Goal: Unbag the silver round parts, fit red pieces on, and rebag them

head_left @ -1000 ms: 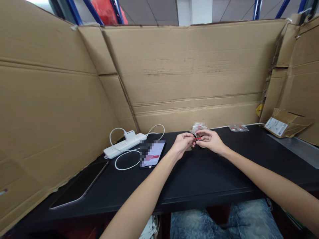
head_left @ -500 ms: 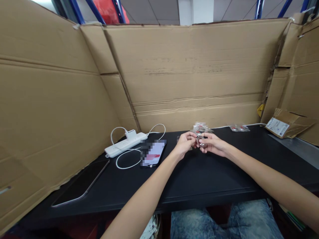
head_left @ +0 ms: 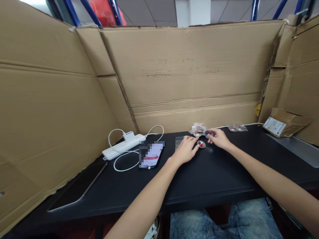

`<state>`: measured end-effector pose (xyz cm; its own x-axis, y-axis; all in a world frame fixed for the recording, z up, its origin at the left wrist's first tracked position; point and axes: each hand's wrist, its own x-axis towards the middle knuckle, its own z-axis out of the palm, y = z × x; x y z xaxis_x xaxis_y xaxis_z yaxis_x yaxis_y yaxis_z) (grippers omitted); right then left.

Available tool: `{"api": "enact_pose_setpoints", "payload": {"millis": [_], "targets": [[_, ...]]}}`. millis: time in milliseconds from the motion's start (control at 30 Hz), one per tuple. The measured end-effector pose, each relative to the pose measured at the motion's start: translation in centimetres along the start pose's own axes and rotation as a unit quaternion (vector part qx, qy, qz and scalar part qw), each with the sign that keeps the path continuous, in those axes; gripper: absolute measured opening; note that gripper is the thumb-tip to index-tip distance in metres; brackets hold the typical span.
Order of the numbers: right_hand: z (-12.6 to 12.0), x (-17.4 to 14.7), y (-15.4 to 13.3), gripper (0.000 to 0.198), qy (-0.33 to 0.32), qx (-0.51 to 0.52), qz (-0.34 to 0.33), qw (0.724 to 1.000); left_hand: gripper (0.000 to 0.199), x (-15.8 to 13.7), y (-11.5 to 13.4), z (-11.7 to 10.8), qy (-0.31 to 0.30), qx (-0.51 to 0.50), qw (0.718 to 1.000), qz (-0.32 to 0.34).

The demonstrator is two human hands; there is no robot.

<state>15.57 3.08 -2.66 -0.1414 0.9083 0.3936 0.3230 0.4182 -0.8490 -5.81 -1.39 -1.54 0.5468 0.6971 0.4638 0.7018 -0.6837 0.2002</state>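
A small round silvery disc with a red centre (head_left: pixel 201 144) lies on the black table, just beside my left thumb. My left hand (head_left: pixel 186 150) rests palm down with its fingers stretched forward, open, partly over a clear plastic bag (head_left: pixel 178 142). Between the thumb and fingers of my right hand (head_left: pixel 220 138) is a second round piece with red in it (head_left: pixel 208 133), gripped by its edge. Right behind the hands sits a small pile of clear packets (head_left: pixel 198 128) with red and silvery contents.
Left on the table are a white power strip (head_left: pixel 124 146) with cables, a phone (head_left: pixel 152 155) and a dark tablet (head_left: pixel 78 186). Packets (head_left: pixel 237 127) and an opened cardboard parcel (head_left: pixel 286 122) lie at the right. Cardboard walls (head_left: pixel 189 73) enclose the table.
My hands were together around a round silvery piece; now they are apart. One disc lies on the table, and my right hand has moved right with a round piece at the packets.
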Motion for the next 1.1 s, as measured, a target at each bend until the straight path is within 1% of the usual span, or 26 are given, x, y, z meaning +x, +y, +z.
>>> {"api": "enact_pose_setpoints", "payload": {"millis": [33, 100, 133, 200, 333, 467, 567, 633, 700, 767, 833, 933, 1033, 1100], "targets": [[0.2, -0.2, 0.1, 0.012, -0.014, -0.057, -0.032, 0.998, 0.041, 0.0, -0.1, 0.0, -0.013, 0.008, 1.000, 0.013], [0.8, -0.6, -0.1, 0.019, -0.045, -0.144, -0.099, 0.984, 0.040, -0.1, -0.3, 0.1, -0.031, 0.016, 0.999, 0.024], [1.0, -0.9, -0.4, 0.022, -0.055, -0.173, -0.127, 0.975, 0.039, -0.1, -0.5, 0.2, -0.035, 0.014, 0.999, 0.022], [1.5, -1.3, -1.1, 0.027, -0.075, -0.208, -0.159, 0.962, 0.036, 0.0, -0.8, 0.4, -0.034, 0.003, 0.999, 0.012], [1.9, -1.7, -2.2, 0.022, -0.114, -0.238, -0.175, 0.949, 0.023, 0.1, -1.1, 0.6, -0.019, -0.016, 1.000, 0.002], [1.7, -1.7, -2.3, 0.022, -0.150, -0.238, -0.185, 0.942, 0.010, 0.1, -0.8, 0.3, -0.001, -0.012, 1.000, -0.013], [1.6, -1.7, -2.0, 0.028, -0.155, -0.253, -0.200, 0.934, 0.010, 0.1, -0.6, 0.0, 0.009, -0.008, 0.999, -0.033], [1.7, -1.7, -1.7, 0.027, -0.155, -0.265, -0.208, 0.929, 0.013, 0.1, -0.6, 0.0, 0.011, -0.011, 0.999, -0.039], [1.8, -1.8, -1.5, 0.023, -0.154, -0.277, -0.217, 0.923, 0.015, 0.1, -0.7, 0.1, 0.010, -0.012, 0.999, -0.030], [1.8, -1.8, -1.4, 0.020, -0.147, -0.282, -0.228, 0.920, 0.012, 0.1, -0.7, 0.1, 0.007, -0.004, 1.000, -0.017], [1.9, -1.8, -1.5, 0.021, -0.142, -0.266, -0.232, 0.925, 0.011, 0.1, -0.7, 0.1, 0.008, 0.004, 1.000, -0.013], [2.0, -1.7, -1.7, 0.025, -0.143, -0.199, -0.202, 0.948, 0.014, 0.3, -0.6, -0.1, 0.028, -0.013, 0.999, -0.026], [2.4, -1.4, -1.6, 0.021, -0.142, -0.081, -0.131, 0.978, 0.016, 0.6, -0.4, -0.4, 0.057, -0.093, 0.993, -0.044], [2.6, -1.2, -1.5, 0.023, -0.142, 0.015, -0.075, 0.987, 0.016, 0.8, -0.4, -0.5, 0.067, -0.172, 0.980, -0.080]]}}
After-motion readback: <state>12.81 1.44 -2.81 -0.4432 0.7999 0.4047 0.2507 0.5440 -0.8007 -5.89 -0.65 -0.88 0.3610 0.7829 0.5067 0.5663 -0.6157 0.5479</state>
